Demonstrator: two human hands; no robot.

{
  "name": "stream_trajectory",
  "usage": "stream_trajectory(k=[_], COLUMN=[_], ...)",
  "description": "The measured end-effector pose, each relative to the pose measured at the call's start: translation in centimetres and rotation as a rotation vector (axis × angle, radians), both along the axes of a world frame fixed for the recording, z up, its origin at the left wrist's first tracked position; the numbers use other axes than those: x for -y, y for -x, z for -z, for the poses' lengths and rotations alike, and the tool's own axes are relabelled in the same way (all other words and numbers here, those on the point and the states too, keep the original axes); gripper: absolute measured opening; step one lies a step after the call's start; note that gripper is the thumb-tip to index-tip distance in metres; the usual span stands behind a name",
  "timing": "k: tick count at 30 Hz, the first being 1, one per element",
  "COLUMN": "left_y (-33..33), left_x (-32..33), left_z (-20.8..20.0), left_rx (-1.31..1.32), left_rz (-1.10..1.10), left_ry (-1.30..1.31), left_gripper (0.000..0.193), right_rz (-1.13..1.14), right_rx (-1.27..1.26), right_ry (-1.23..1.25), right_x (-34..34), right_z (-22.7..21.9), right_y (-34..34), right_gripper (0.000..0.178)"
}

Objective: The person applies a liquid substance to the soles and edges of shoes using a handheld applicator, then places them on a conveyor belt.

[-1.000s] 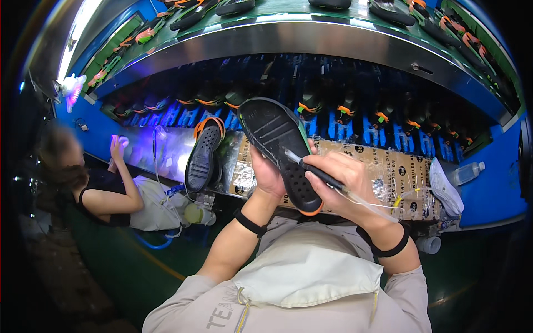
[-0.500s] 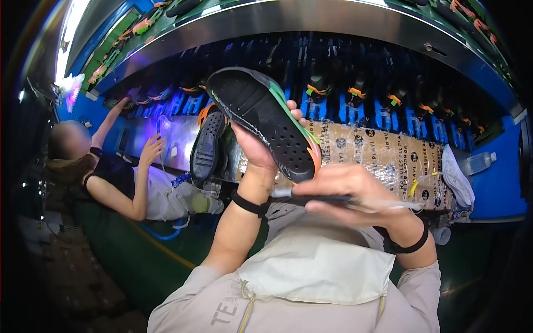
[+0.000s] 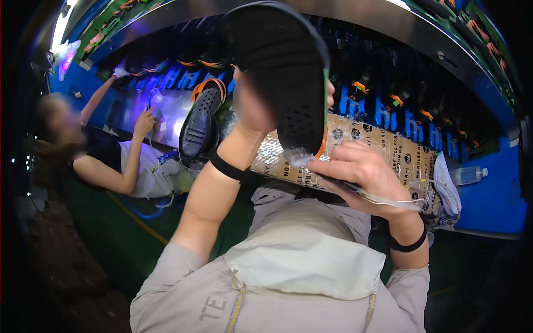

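My left hand [image 3: 256,104] grips a black shoe sole [image 3: 283,61] with a green and orange edge. Its thumb side shows on the left and fingertips curl round the right edge. The sole stands tilted, its holed end toward me. In my right hand [image 3: 363,172] is a brush [image 3: 298,157] with a dark handle and a clear tube trailing over the wrist. The blurred brush tip is at the sole's near end; whether it touches, I cannot tell. A second black sole [image 3: 198,127] with an orange edge rests to the left of my left forearm.
Cardboard under clear tape [image 3: 383,150] covers the bench in front. A white cloth-like item [image 3: 446,186] and a clear plastic bottle [image 3: 470,176] lie at the right. Blue holders [image 3: 383,116] line the rack behind. A co-worker [image 3: 100,161] is at the left, one arm reaching to the rack.
My left hand has raised the sole and turned it more upright. The brush in my right hand has moved up to the sole's near end. The whole view has shifted slightly.
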State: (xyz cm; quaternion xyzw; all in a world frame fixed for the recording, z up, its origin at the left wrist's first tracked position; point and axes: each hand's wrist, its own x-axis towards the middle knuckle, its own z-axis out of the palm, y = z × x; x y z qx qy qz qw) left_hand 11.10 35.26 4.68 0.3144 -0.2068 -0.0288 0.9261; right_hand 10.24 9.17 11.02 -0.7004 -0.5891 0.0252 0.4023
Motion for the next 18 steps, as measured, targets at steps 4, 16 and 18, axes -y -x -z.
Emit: stream_trajectory(k=[4, 16, 18], left_y=[-1.2, -3.8, -4.1], left_x=[0.6, 3.7, 3.9], left_z=[-1.2, -6.3, -6.7], left_rx=[0.045, -0.198, -0.151], left_rz=[-0.285, 0.018, 0.028], left_ry=[-0.311, -1.000, -1.200], left_gripper=[0.111, 0.075, 0.083], right_rz=[0.071, 0.072, -0.012], right_rx=[-0.218, 0.171, 0.153], right_ry=[-0.032, 0.246, 0.217], right_x=[0.5, 0.1, 0.2], right_z=[-0.6, -0.6, -0.6], right_y=[-0.3, -1.2, -1.3], right_gripper=[0.033, 0.035, 0.035])
